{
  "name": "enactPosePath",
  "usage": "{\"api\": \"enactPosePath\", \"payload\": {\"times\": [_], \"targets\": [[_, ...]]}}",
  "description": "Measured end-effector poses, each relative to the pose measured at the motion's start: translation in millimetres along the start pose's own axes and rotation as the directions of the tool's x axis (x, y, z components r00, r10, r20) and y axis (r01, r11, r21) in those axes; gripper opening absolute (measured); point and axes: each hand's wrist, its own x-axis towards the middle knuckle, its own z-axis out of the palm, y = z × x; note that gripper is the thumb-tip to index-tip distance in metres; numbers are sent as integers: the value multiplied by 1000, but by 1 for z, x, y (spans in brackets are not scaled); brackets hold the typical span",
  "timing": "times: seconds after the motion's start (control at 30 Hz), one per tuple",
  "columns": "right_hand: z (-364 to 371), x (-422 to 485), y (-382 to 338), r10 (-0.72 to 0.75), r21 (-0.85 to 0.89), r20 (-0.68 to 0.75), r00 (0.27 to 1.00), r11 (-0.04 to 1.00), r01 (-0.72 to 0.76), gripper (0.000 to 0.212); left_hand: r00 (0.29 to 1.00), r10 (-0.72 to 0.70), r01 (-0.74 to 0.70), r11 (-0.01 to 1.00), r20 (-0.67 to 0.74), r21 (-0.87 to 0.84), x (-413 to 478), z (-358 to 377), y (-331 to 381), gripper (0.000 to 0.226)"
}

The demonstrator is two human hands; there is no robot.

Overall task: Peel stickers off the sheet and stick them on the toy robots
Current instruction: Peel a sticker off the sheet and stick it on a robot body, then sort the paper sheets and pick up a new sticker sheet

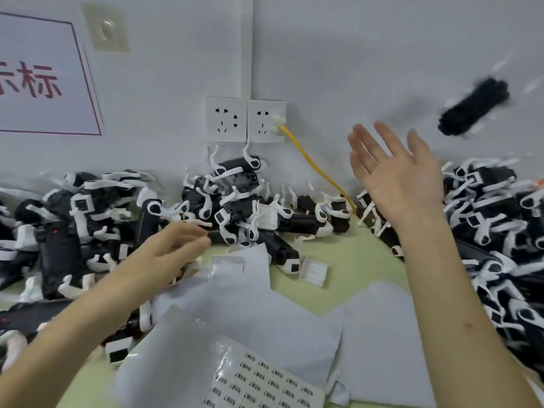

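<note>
With the right hand (397,178) spread empty and 1 toy robot (474,107) blurred in mid-air above the table's (347,260) right pile (500,219), it could bounce off the edge, while the left hand (173,245) reaches loose-fingered leftward, sticker sheet (265,381) at the near edge.

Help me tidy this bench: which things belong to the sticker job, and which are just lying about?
Job: white sheet of small printed stickers; heaps of black-and-white plastic toy robots; left hand; right hand.
Lying about: pale grey paper sheets; small clear plastic boxes; yellow cable; white wall sockets; red-lettered wall sign.
</note>
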Motion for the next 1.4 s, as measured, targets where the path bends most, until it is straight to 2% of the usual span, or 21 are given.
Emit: {"api": "enactPosePath", "payload": {"times": [0.07,0.13,0.23,0.3,0.37,0.47,0.53,0.7,0.8,0.87,0.93,1.0,1.03,1.07,1.13,1.2,1.27,1.3,1.37,1.4], "targets": [[5,0,4,22,-132,-20,1000,991,-24,43,1000,2,2,946,-13,325,-2,4,-3,50],[13,0,10,67,-291,-16,998,954,-68,35,1000,-16,14,849,0,529,-4,9,-4,58],[26,-1,24,176,-527,48,983,841,-125,30,1000,-5,-4,788,12,616,-7,11,-3,63],[33,-2,32,249,-662,93,964,739,-127,29,995,-26,-45,717,92,696,-10,11,-3,62],[38,-2,41,302,-747,141,943,657,-99,28,969,-129,-74,661,210,747,-13,11,-3,67],[41,-3,51,345,-792,197,918,608,-58,25,883,-315,-67,650,349,757,-18,12,-4,88],[42,-3,55,362,-806,219,906,590,-41,24,858,-359,-69,630,368,774,-19,12,-4,98],[39,-4,54,351,-824,233,907,567,-7,23,912,-308,-11,644,272,765,-18,7,-3,104],[36,-4,51,356,-852,224,907,524,5,22,921,-320,0,566,220,824,-18,10,-5,112],[35,-6,48,366,-884,218,905,466,24,21,911,-355,11,527,209,850,-18,15,-7,106],[39,-8,44,350,-856,241,905,516,28,21,905,-363,-6,513,223,859,-18,20,-9,103],[47,-11,36,314,-751,283,906,660,6,20,914,-337,-22,517,227,856,-16,22,-9,114],[50,-12,33,299,-712,300,906,702,4,20,925,-313,-26,518,217,855,-15,21,-10,121],[52,-13,30,292,-712,307,906,702,15,19,936,-288,-24,525,204,851,-14,19,-11,124],[47,-17,26,326,-813,288,900,580,50,18,946,-263,-1,584,190,812,-11,13,-14,126],[27,-27,20,450,-937,205,869,347,41,19,943,-255,6,655,214,756,-9,5,-17,122],[-5,-45,13,627,-997,30,779,71,-18,30,944,-218,-35,682,248,731,-7,-6,-16,108],[-22,-55,11,678,-993,-99,729,-111,-32,46,945,-192,-63,690,266,721,-7,-12,-15,100],[-56,-76,6,641,-866,-362,677,-499,9,88,942,-153,-109,702,299,703,-8,-21,-9,87],[-69,-85,5,591,-793,-449,670,-609,6,105,942,-143,-119,706,304,698,-9,-26,-6,83]]}}
